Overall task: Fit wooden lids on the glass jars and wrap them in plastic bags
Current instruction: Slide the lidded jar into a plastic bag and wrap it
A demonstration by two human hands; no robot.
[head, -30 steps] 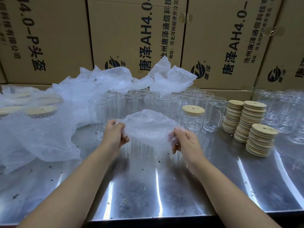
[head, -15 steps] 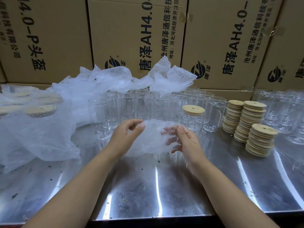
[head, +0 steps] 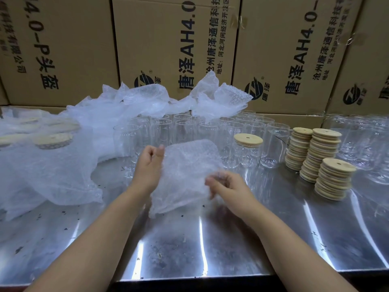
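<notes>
A clear bubble-wrap bag (head: 185, 171) hangs upright between my hands above the steel table (head: 189, 249). My left hand (head: 150, 163) pinches its upper left edge. My right hand (head: 226, 186), a little blurred, grips its lower right side with curled fingers. Behind the bag stands a glass jar (head: 245, 152) with a wooden lid (head: 248, 140) fitted on it. Several open glass jars (head: 181, 131) stand in rows behind. Three stacks of wooden lids (head: 334, 178) sit to the right.
A heap of bubble-wrap bags (head: 145, 102) lies at the back. Wrapped lidded jars (head: 52, 142) sit on the left under plastic. More glasses (head: 362, 140) stand far right. Cardboard boxes (head: 174, 49) wall off the back.
The bag has turned from a flat sheet held low to an upright one. My left hand rose to its top edge; my right hand dropped to its lower right.
</notes>
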